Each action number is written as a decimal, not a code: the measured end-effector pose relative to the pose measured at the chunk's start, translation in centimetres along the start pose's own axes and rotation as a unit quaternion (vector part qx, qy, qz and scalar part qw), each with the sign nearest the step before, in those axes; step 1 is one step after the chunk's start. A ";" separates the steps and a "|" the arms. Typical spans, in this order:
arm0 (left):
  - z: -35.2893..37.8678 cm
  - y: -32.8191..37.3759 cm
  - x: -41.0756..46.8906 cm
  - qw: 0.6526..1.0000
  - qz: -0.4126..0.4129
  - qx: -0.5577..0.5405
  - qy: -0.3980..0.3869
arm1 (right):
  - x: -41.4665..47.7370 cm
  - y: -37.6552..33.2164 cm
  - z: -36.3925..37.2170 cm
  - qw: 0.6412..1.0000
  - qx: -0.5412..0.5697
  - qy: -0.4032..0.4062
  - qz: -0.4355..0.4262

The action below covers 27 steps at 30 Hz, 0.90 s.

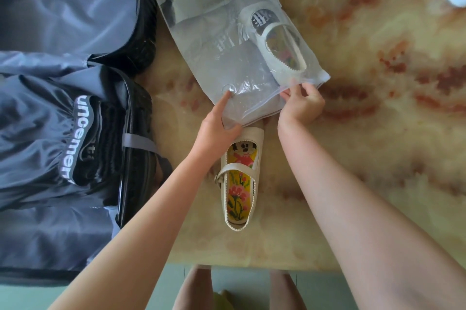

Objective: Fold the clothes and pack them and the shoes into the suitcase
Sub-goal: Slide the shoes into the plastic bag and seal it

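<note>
One cream strap shoe [274,44] lies inside a translucent zip bag [234,57], just beyond the right hand's fingertips [293,87] at the bag's opening. The other cream shoe [239,181], with a floral cross-stitch insole, lies under the left hand's fingers [227,100], toe tucked beneath the bag's edge. Left of them, the open black suitcase [136,148] holds dark folded clothes [50,128].

The zip bag [234,62] is thin, see-through, crinkly plastic. The cream shoe [239,181] looks smooth like leather, with a stitched flower insole. The suitcase [63,19] lining is shiny grey cloth. The table [378,133] looks glossy.
</note>
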<state>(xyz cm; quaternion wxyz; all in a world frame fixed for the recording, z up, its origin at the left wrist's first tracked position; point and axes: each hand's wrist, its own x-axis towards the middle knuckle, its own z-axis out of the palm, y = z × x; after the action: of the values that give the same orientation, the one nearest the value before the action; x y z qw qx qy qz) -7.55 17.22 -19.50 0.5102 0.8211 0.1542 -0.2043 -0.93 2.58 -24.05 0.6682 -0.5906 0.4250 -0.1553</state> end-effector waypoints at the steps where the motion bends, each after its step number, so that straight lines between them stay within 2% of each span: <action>1: 0.0 0.0 -0.1 1.000 0.001 -0.001 0.000 | 0.1 0.1 0.0 1.000 0.001 0.000 0.007; 5: -0.1 0.0 -0.1 1.000 -0.006 -0.011 0.000 | -0.2 0.5 -0.4 0.999 0.016 -0.023 0.040; 10: 0.1 -0.2 -0.2 0.999 -0.015 -0.043 0.013 | -0.8 0.7 -1.7 0.997 0.021 -0.075 0.029; 20: 0.0 0.0 -0.5 0.995 -0.024 -0.090 0.044 | -2.4 0.0 -4.1 0.991 0.023 -0.114 0.060; 22: 0.0 0.4 -0.8 0.994 -0.024 -0.091 0.057 | -4.1 0.0 -5.9 0.987 -0.036 -0.155 0.037; 24: 0.0 0.7 -1.2 0.993 -0.024 -0.098 0.060 | -6.3 -0.3 -8.1 0.963 -0.159 -0.217 0.004; 27: -0.2 0.6 -1.4 0.991 -0.029 -0.116 0.059 | -9.7 0.1 -11.2 0.923 -0.253 -0.286 0.041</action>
<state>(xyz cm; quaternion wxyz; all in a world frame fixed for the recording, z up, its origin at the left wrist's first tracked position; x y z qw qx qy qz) -8.48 17.07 -18.29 0.5855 0.7625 0.2301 -0.1508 -15.10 2.06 -19.72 0.5954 -0.7414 0.2647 0.1608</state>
